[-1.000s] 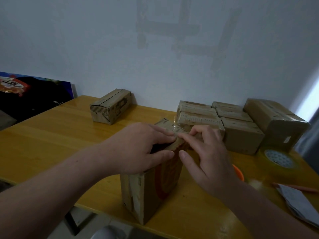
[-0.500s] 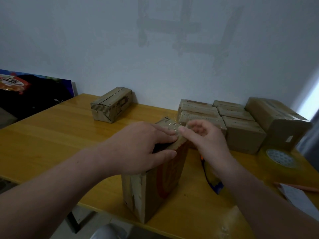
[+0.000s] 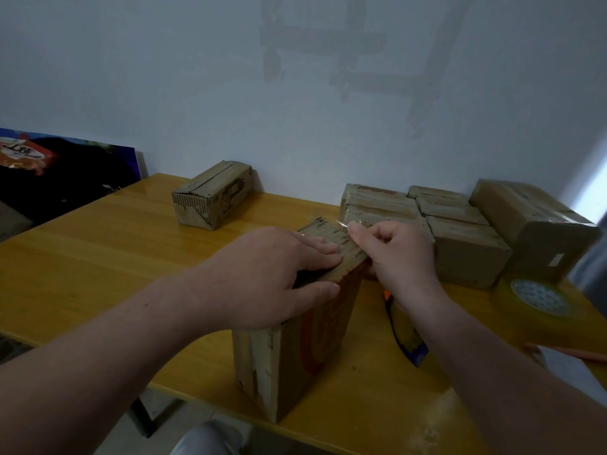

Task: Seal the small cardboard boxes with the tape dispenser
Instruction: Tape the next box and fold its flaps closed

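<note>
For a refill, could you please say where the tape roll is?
Head view: the tape roll lies on the table at right, before the large box.

A single wide-angle camera rides on my head, facing forward and down across the counter (image 3: 98, 257) toward the wall (image 3: 197, 93) behind it, close above the cardboard box (image 3: 289, 356) at the counter's near edge.
</note>
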`<state>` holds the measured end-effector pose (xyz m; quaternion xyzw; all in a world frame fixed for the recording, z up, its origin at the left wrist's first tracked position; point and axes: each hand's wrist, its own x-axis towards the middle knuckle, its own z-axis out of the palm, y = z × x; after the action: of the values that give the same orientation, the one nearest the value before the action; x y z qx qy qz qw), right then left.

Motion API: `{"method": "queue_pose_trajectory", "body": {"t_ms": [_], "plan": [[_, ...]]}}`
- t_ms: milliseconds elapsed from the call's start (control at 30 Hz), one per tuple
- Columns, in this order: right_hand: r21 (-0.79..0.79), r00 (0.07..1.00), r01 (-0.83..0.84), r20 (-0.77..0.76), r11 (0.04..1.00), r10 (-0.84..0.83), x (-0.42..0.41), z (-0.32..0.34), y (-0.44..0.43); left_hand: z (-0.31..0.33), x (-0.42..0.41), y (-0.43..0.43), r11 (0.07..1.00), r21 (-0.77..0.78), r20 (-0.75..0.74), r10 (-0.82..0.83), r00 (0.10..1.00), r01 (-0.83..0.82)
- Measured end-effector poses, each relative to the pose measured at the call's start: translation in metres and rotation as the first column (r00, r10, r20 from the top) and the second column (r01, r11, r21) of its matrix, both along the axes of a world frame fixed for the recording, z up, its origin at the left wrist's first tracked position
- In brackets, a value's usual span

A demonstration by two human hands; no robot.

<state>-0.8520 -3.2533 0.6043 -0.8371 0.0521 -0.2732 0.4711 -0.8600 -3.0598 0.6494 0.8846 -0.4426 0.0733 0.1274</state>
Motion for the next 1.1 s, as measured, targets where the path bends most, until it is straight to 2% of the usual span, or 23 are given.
{"method": "queue_pose_trajectory", "body": {"t_ms": [100,200,233,300,367,433,500,567,633,700,733,767,833,933,1000,1100], "plan": [[-0.066,0.998,0.06,0.015,0.996,-0.059,0.001,0.001,0.002,0.0,0.0,0.0,1.0,-0.02,0.006,-0.008,1.0,0.008],[0.008,0.992,0.123,-0.034,0.992,-0.123,0.0,0.003,-0.004,0.0,0.0,0.0,0.999,-0.045,-0.001,-0.021,1.0,0.021],[-0.009,0.989,0.145,-0.006,0.989,-0.146,-0.003,0.004,-0.007,0.001,0.0,0.001,0.998,-0.062,-0.018,-0.021,1.0,0.02],[-0.171,0.98,0.17,0.133,0.971,-0.148,-0.011,0.005,-0.01,0.004,0.002,0.003,0.996,-0.092,-0.04,-0.001,0.999,-0.002],[-0.367,0.971,0.121,0.239,0.922,-0.032,-0.022,0.005,-0.006,0.007,0.005,0.003,0.991,-0.116,0.0,0.071,0.997,-0.07],[-0.512,0.981,0.045,0.183,0.858,0.058,-0.03,0.001,0.0,0.01,0.009,0.002,0.972,-0.175,0.051,0.166,0.985,-0.155],[-0.555,0.994,0.004,0.09,0.832,0.055,-0.036,-0.001,0.002,0.011,0.016,0.001,0.946,-0.228,0.054,0.248,0.967,-0.23],[-0.538,0.999,-0.028,0.014,0.842,0.042,-0.038,0.001,0.003,0.01,0.026,0.0,0.92,-0.21,-0.057,0.328,0.943,-0.332],[-0.509,0.998,-0.058,-0.029,0.859,0.05,-0.037,0.004,0.002,0.012,0.035,-0.001,0.915,-0.145,-0.277,0.329,0.903,-0.377],[-0.467,0.997,-0.081,-0.034,0.881,0.074,-0.036,0.005,0.002,0.014,0.038,-0.003,0.93,-0.09,-0.572,0.245,0.783,-0.357],[-0.445,0.996,-0.091,-0.037,0.891,0.083,-0.036,0.005,0.003,0.016,0.037,-0.004,0.938,-0.062,-0.669,0.215,0.712,-0.341],[-0.431,0.996,-0.094,-0.036,0.898,0.086,-0.037,0.005,0.004,0.017,0.036,-0.004,0.948,-0.03,-0.705,0.205,0.679,-0.317],[-0.424,0.996,-0.085,-0.031,0.901,0.08,-0.037,0.005,0.004,0.019,0.035,-0.004,0.965,0.026,-0.672,0.211,0.71,-0.261],[-0.414,0.997,-0.076,-0.013,0.907,0.077,-0.037,0.007,0.006,0.017,0.035,-0.004,0.975,0.119,-0.509,0.221,0.832,-0.186],[-0.402,0.998,-0.052,0.01,0.914,0.061,-0.038,0.009,0.008,0.015,0.036,-0.004,0.975,0.162,-0.431,0.21,0.878,-0.154],[-0.259,1.0,0.026,0.024,0.966,-0.02,-0.035,0.017,0.007,0.011,0.038,-0.003,0.977,0.157,-0.343,0.189,0.92,-0.142]]}}
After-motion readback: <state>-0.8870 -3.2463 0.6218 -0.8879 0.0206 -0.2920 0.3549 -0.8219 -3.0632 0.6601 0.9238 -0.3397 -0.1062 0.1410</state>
